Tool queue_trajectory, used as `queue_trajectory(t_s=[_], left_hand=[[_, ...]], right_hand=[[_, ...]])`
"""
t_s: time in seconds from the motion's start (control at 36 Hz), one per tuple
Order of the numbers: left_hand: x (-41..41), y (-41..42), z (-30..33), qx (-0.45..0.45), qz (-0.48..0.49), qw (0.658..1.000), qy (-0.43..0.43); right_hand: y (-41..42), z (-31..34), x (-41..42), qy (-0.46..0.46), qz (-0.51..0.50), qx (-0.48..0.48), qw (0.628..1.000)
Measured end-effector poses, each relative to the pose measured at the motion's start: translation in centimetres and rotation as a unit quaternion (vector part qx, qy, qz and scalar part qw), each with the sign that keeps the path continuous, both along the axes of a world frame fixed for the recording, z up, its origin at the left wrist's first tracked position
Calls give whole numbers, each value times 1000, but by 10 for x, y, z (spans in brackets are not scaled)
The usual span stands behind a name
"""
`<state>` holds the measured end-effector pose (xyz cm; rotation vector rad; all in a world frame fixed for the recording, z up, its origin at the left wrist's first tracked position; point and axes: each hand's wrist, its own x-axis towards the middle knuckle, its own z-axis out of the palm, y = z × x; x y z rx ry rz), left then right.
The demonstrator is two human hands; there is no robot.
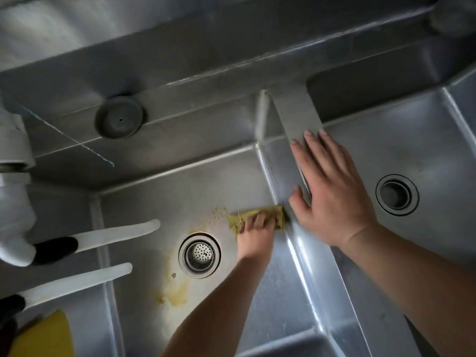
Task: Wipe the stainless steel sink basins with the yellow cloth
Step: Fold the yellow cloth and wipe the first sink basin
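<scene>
A stainless steel double sink fills the view from above. In the left basin (180, 191), my left hand (255, 234) reaches down to the floor and holds the small yellow cloth (273, 215) against it, close to the basin's right wall and just above-right of the strainer drain (200, 255). Part of the cloth is hidden under my fingers. My right hand (332, 197) lies flat, fingers straight, on the divider (298, 112) between the basins. The right basin (386, 140) has an open drain hole (396, 194).
Yellowish stains (177, 292) mark the left basin floor below and left of the drain. Two white lever handles (116, 233) and a white fitting stick in from the left edge. A yellow object (43, 336) lies at the bottom left. A round grey cap (119, 117) sits on the back ledge.
</scene>
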<state>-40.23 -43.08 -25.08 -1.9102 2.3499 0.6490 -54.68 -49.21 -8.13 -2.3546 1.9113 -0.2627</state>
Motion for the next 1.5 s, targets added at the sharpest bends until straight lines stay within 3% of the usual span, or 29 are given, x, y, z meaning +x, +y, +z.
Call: queue_trajectory(t_s=[0.14, 0.19, 0.25, 0.36, 0.42, 0.53, 0.61, 0.78, 1.0, 1.22, 1.5], left_hand=[[0, 30, 8, 167, -44, 985, 16], [5, 22, 15, 239, 14, 969, 63], [16, 5, 22, 300, 128, 928, 178], [41, -55, 34, 235, 336, 867, 284], [46, -89, 37, 164, 380, 864, 285], [36, -144, 39, -6, 307, 936, 172], [19, -164, 23, -57, 244, 962, 108], [-20, -158, -16, -6, 187, 979, 75], [-20, -141, -11, 47, 151, 987, 25], [-20, -58, -16, 44, 85, 995, 25], [-26, 70, -8, 81, -69, 994, -21]], right_hand=[[0, 1, 0, 10, 0, 16, 1000], [0, 1, 0, 9, 1, 17, 1000], [0, 2, 0, 8, 3, 16, 1000], [0, 3, 0, 2, 4, 20, 1000], [0, 3, 0, -7, 6, 17, 1000], [0, 4, 0, -19, 2, 11, 1000], [0, 4, 0, -21, -1, 6, 1000], [0, 3, -1, -25, -4, 4, 1000], [0, 5, 0, -24, -11, 13, 1000], [0, 4, 1, -3, -23, 32, 999], [3, 1, 2, 26, -48, 26, 998]])
